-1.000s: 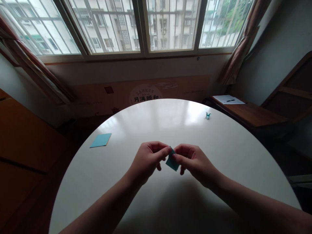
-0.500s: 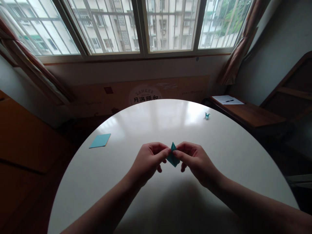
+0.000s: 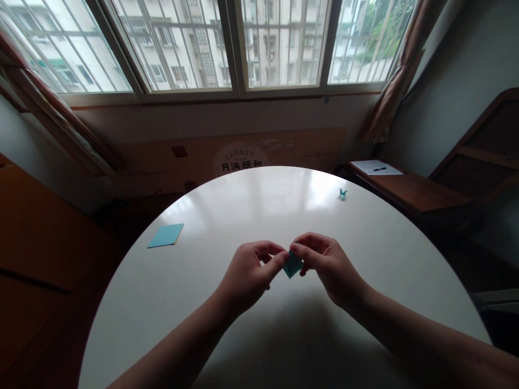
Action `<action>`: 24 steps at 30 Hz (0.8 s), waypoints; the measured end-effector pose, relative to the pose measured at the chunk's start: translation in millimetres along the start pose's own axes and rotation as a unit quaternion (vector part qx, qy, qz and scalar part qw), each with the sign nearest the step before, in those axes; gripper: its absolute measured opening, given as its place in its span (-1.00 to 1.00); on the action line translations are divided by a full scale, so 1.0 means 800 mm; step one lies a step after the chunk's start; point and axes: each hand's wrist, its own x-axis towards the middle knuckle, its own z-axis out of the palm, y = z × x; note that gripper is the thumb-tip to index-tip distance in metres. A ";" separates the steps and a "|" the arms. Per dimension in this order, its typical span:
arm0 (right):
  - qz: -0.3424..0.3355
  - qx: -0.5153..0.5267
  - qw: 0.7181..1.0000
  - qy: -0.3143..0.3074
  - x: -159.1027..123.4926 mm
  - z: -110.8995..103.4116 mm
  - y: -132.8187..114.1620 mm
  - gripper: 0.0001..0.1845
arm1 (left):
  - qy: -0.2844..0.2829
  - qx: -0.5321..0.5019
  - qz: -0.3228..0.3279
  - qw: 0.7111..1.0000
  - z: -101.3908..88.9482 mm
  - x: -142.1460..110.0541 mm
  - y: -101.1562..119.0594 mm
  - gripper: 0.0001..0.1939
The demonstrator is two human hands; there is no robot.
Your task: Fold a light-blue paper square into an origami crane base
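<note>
A small folded piece of teal origami paper is held above the middle of the white table. My left hand pinches its left edge between thumb and forefinger. On its upper right side, my right hand pinches it with thumb and fingers. The lower part of the paper tapers to a point facing me; the top is covered by my fingertips. A flat teal stack of square paper lies to the left. Farther off at the right stands a tiny folded paper crane.
The round white table fills the foreground. Beyond its right edge is a wooden surface with a white sheet and a pen on it. A barred window and curtains are ahead.
The paper's tall upper point no longer shows between my hands. My right fingers have moved up and over its top, and my left fingertips have shifted slightly right.
</note>
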 end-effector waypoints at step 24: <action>0.017 -0.007 1.000 0.018 0.005 -0.005 0.003 -0.57 | -0.010 -0.071 -0.057 0.996 0.004 0.004 -0.006 -0.62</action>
